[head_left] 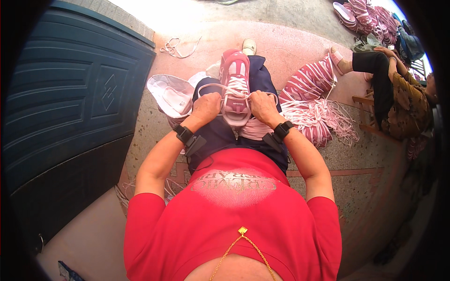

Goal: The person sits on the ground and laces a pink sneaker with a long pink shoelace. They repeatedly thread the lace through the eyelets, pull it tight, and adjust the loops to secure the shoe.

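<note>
A pink and white sneaker [236, 75] rests on my lap between my thighs, its toe pointing away from me. White lacing [237, 87] crosses its upper, and the tongue shows below it. At the shoe's left side, my left hand [207, 105] is closed on one end of the shoelace. My right hand [264, 107] grips the other end at the right side. The lace runs between my hands across the shoe's opening, and a loop arcs above my left hand. My fingertips are partly hidden.
Beside my left knee lie white and pink shoe pieces [174, 96]. A loose lace [178, 48] is on the floor ahead. Bundled pink uppers [309, 82] and a heap of laces [321, 117] lie right. A dark door [70, 89] stands left; another person [403, 89] sits far right.
</note>
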Tool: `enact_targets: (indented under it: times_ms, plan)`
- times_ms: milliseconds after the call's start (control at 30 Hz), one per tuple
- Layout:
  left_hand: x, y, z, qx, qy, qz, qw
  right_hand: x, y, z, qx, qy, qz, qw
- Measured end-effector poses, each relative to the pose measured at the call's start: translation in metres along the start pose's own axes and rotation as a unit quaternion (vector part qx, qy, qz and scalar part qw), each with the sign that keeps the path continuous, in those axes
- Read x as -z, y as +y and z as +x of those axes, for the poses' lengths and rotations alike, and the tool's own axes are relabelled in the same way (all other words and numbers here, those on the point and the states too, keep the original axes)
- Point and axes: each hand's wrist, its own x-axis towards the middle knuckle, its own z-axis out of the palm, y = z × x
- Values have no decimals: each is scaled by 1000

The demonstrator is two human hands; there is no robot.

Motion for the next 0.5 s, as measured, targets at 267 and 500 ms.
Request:
enact_targets:
  times_ms: [267, 500]
  plan:
    - [5, 18, 7, -70, 106, 164, 978, 9, -3, -3, 106, 42, -115, 987]
    - [0, 15, -2, -43, 102, 174, 979, 12, -4, -6, 7, 50, -78, 996]
